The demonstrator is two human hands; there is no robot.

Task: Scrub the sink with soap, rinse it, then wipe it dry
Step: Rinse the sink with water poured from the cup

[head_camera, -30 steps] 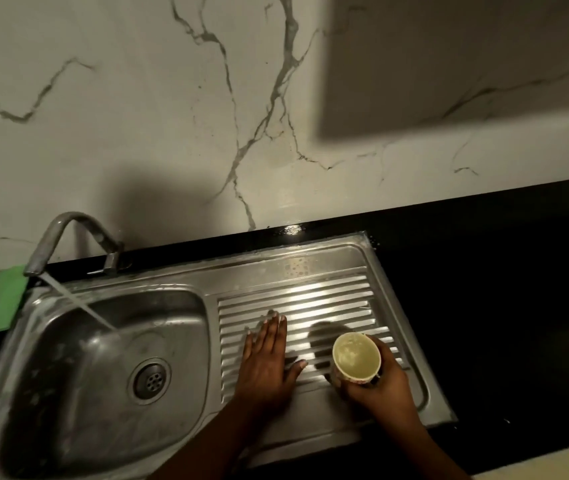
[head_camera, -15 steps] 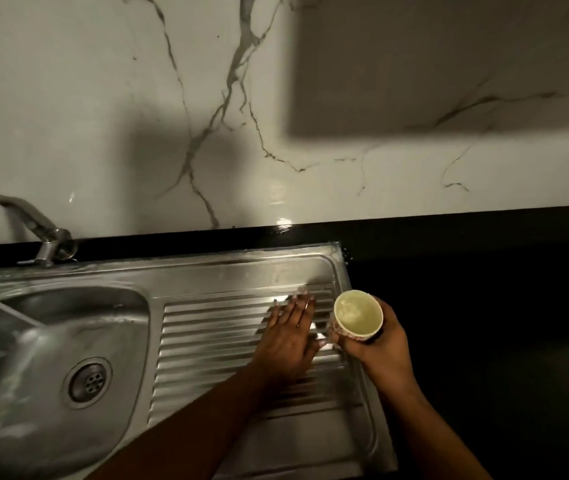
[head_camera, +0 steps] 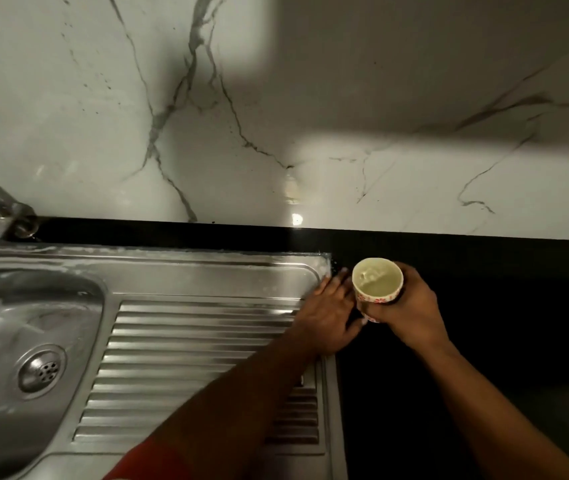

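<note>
Right of centre, steel sink [head_camera: 186, 271] meets black counter [head_camera: 505, 306] under a marble wall [head_camera: 276, 98].
Flat on the sink's corner lies the left hand [head_camera: 328, 317]; the right hand [head_camera: 413, 315] grips a cup [head_camera: 376, 282].

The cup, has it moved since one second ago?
Yes. The cup went right and toward the wall: from above the ribbed drainboard to above the black counter beyond the sink's edge.

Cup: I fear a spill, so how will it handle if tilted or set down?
The cup looks well filled with liquid, so it is probably weighty and would slop if tilted. Its sides look smooth, so possibly slippery in the right hand wrapping it.
</note>
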